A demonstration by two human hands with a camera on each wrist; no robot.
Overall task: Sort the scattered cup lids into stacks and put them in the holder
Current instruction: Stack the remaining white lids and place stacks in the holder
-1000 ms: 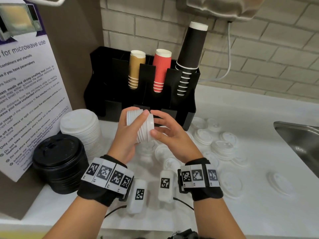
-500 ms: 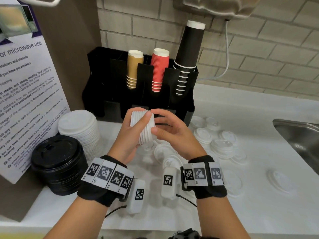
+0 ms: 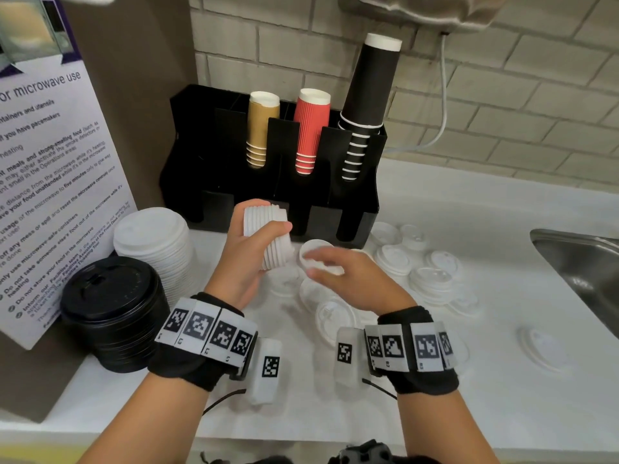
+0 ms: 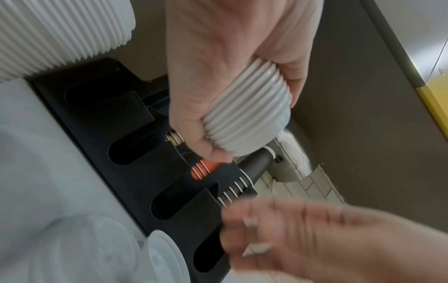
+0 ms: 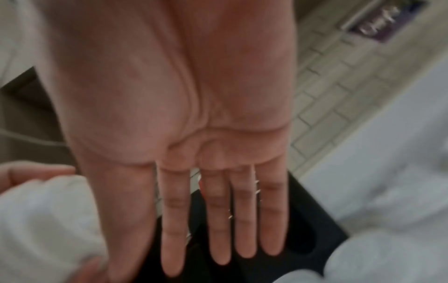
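Left grip (image 3: 249,259) curls round lid stack (image 3: 271,237); right grip (image 3: 348,279) flat (fingers straight).

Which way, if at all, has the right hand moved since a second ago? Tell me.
Yes. The right hand has let go of the small lid stack held by the left hand and dropped toward the loose lids, farther from the black holder.

White worktop (image 3: 469,380) carries the black holder (image 3: 355,209) at its back edge. Loose white lids (image 3: 432,279) scatter mid-worktop; white lid stack (image 3: 150,236) and black lid stack (image 3: 114,309) sit at the left edge.
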